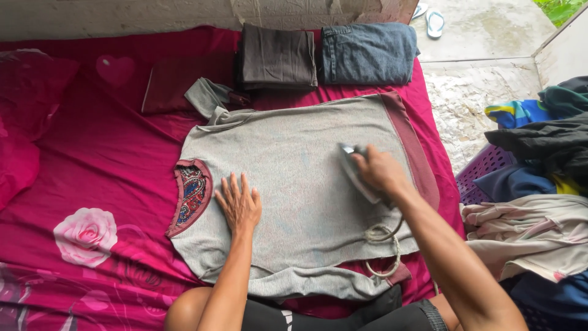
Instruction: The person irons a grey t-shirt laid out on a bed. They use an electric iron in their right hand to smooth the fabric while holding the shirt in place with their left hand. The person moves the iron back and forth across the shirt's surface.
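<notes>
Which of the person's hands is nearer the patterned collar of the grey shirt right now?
Left. The left hand lies flat on the grey shirt just beside the patterned collar, not touching it. The right hand grips the iron far across the shirt, near its hem.

Floor's covered w/ a magenta sheet [110, 153] w/ pink rose and heart prints. Pale rough wall [122, 15] runs along the top edge. Top right there's a grey concrete step [484, 30], damp-looking, w/ a pair of flip-flops [432, 21] on it, plus a bit of green plants [560, 9] in the corner. Soft, even daylight, no hard shadows.
</notes>
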